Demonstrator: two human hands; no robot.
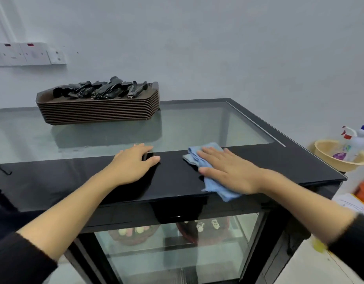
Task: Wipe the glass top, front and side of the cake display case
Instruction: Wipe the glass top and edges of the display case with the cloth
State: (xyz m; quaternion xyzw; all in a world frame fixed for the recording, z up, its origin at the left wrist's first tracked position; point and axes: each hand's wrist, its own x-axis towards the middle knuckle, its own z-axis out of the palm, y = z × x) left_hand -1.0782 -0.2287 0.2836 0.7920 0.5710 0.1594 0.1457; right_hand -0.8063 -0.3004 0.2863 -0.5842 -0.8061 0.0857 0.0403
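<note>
The cake display case fills the middle of the view, with a black-framed glass top and a glass front below showing cakes on a shelf. A blue cloth lies on the black front band of the top, partly hanging over the near edge. My right hand presses flat on the cloth with fingers spread. My left hand rests palm down on the same black band, to the left of the cloth, holding nothing.
A stack of brown trays with black tongs on it stands at the back left of the glass top. To the right of the case a beige basin holds a spray bottle. Wall sockets are at the upper left.
</note>
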